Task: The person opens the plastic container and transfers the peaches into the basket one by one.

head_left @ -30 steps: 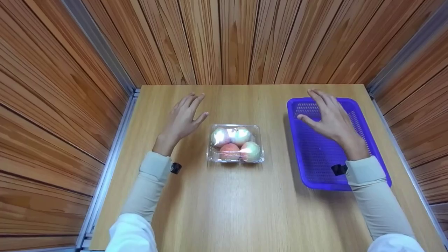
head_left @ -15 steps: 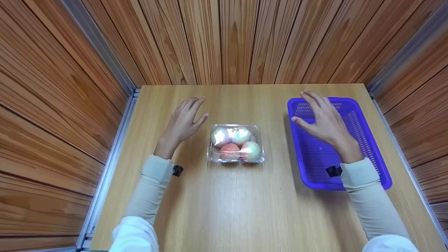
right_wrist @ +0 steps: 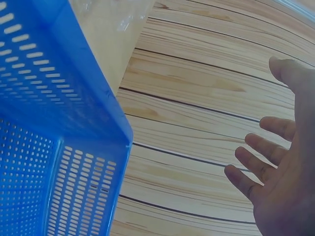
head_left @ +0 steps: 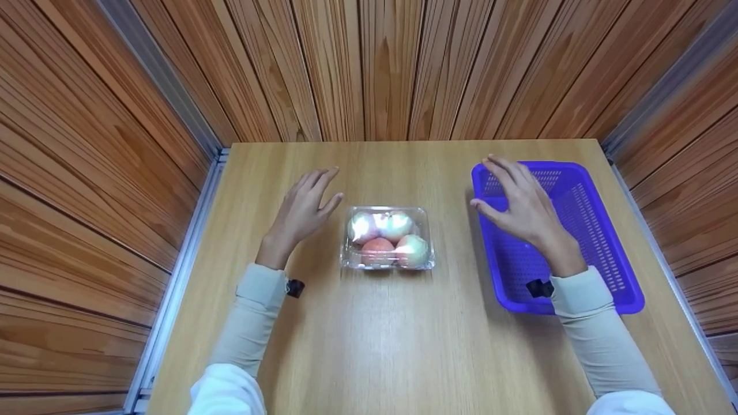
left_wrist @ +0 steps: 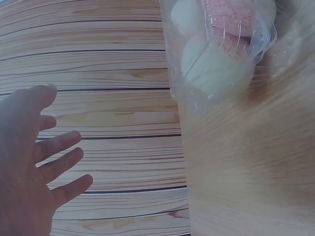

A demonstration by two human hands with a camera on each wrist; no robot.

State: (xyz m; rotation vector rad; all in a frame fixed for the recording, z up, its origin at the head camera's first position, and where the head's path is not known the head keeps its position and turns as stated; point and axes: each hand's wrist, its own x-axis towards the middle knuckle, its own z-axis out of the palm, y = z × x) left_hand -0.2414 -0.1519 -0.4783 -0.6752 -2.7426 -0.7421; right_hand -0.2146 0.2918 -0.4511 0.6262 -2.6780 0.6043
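Note:
A clear plastic clamshell box point(head_left: 387, 259) holding several round fruits in pale green and red, which look like apples point(head_left: 411, 251), sits mid-table. My left hand point(head_left: 301, 208) hovers to its left, fingers extended, thumb toward the box; the left wrist view shows that hand point(left_wrist: 34, 162) holding nothing. Over the left part of a purple perforated plastic basket point(head_left: 611, 253) is my right hand point(head_left: 522, 207), its fingers spread and nothing in its grasp. In the right wrist view the basket point(right_wrist: 115, 128) looks blue, with the right hand point(right_wrist: 280, 152) apart from its rim.
The wooden table point(head_left: 392, 346) is bounded by plank walls at the back point(head_left: 392, 69) and both sides. Metal rails point(head_left: 179, 276) run along its side edges. The basket stands near the table's right edge.
My right hand has moved left across the basket, toward the clamshell box, and slightly nearer to me. The left hand has shifted a little nearer to me. Box and basket have stayed in place.

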